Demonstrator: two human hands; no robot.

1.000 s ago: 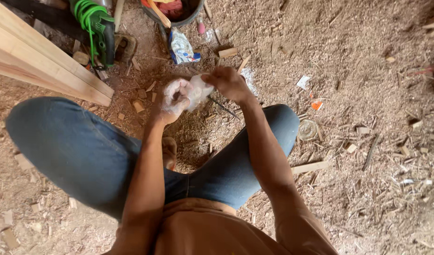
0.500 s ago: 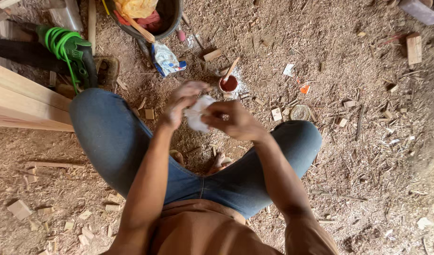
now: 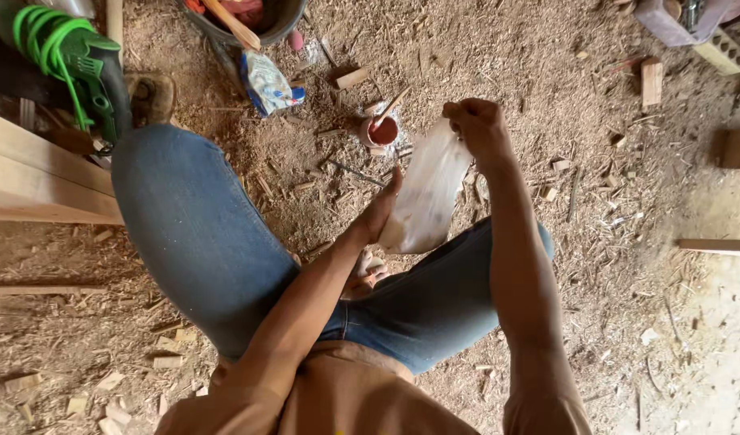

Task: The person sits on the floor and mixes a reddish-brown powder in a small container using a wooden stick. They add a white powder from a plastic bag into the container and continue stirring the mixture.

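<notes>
The person is squatting on a sawdust-strewn floor (image 3: 547, 72), knees in blue jeans (image 3: 193, 234) spreading to either side. Between the knees, both hands are stretching a white, translucent plastic bag (image 3: 426, 193) taut. The left hand (image 3: 382, 213) is pinching the bag's lower end, its fingers pointing up along the sheet. The right hand (image 3: 476, 129) is gripping the upper end in a closed fist, raised higher and further out, so the bag is running slantwise between the two.

Just beyond the bag, a small pot of red liquid (image 3: 381, 130) is sitting on the floor with a stick (image 3: 392, 105) leaning in it. A little further, a crumpled blue and white packet (image 3: 267, 84) is lying beside a dark bucket (image 3: 257, 20) holding a wooden handle. At the left, pale planks (image 3: 40, 173) are lying beside the knee, and a green power tool (image 3: 84, 68) with a coiled green cord is resting beyond them. Wood offcuts are scattering across the far floor, one block (image 3: 651, 80) lying at upper right.
</notes>
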